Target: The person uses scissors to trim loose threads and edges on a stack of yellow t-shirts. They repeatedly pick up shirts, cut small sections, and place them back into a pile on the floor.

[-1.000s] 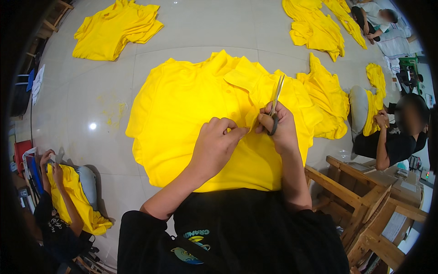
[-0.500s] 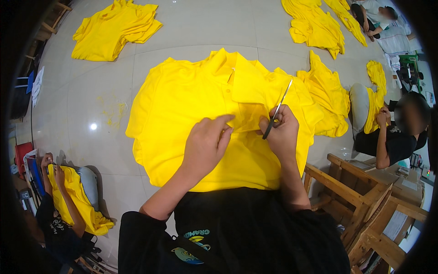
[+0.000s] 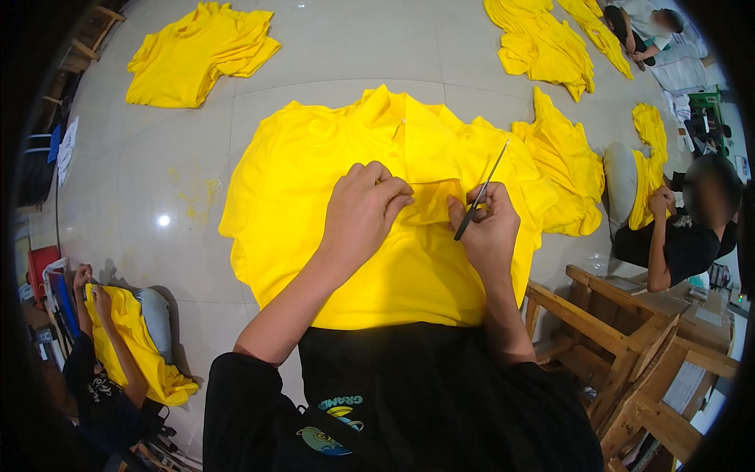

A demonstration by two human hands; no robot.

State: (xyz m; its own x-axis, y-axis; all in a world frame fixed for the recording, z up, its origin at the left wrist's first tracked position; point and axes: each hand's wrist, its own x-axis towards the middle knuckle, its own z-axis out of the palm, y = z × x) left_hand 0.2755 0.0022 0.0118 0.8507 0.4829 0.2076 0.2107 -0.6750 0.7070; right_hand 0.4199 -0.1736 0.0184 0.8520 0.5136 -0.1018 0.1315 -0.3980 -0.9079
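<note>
A yellow collared shirt (image 3: 314,189) lies spread in front of me, its collar pointing away and its lower edge against my black top. In my right hand (image 3: 491,220) is a pair of small scissors (image 3: 486,185), the blades slanting up past the fingers; thumb and fingers are closed round it, close to the shirt's fabric. My left hand (image 3: 362,212) is over the middle of the shirt, thumb and index finger pinched together beside a folded strip of the fabric. Whatever is between those fingertips is too small or hidden to tell.
More yellow shirts lie at the far left (image 3: 197,55), far right (image 3: 543,47) and right (image 3: 558,173). People handle yellow garments at lower left (image 3: 118,338) and right (image 3: 659,204). Wooden frames (image 3: 621,338) stand at the lower right. Yellow scraps (image 3: 200,197) litter the tiled floor.
My left hand has lifted slightly and moved a little right, its index finger curling from stretched out into a pinch. The right hand with the scissors has barely moved.
</note>
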